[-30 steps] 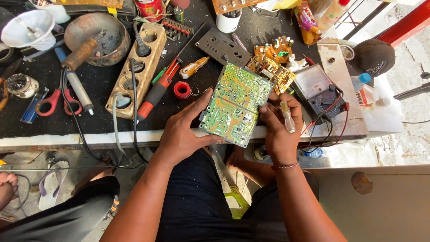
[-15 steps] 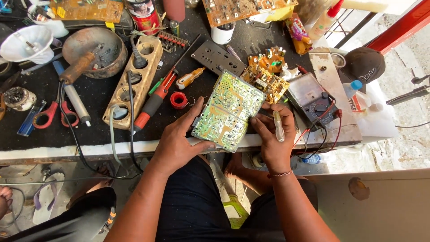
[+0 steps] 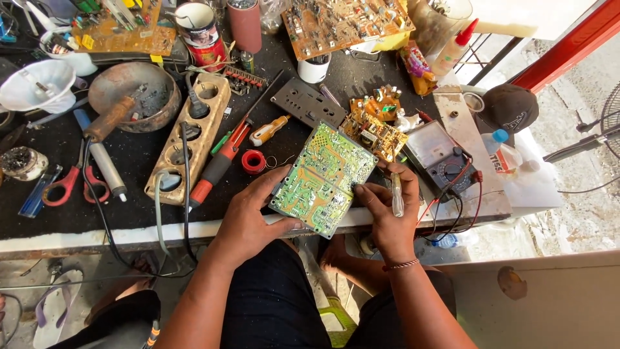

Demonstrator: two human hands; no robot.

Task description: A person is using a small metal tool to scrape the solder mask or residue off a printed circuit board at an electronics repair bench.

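Step in hand: I'm holding the green circuit board (image 3: 323, 179) solder side up over the near edge of the table (image 3: 129, 232), looking it over.
Doing it well: I judge the board should stay gripped by its edges, tilted toward the light, with my fingers off the joints and the tool tip kept clear until I pick a spot.
Left hand (image 3: 248, 220): fingers partly curled, thumb under the board's near corner, palm cupping its left edge.
Right hand (image 3: 387, 213): closed around a pale slim tool (image 3: 396, 194), tip pointing down, while the fingertips touch the board's right edge.
Nearby: a multimeter (image 3: 445, 158) sits just right of my hand, a red-handled screwdriver (image 3: 216, 168) to the left.
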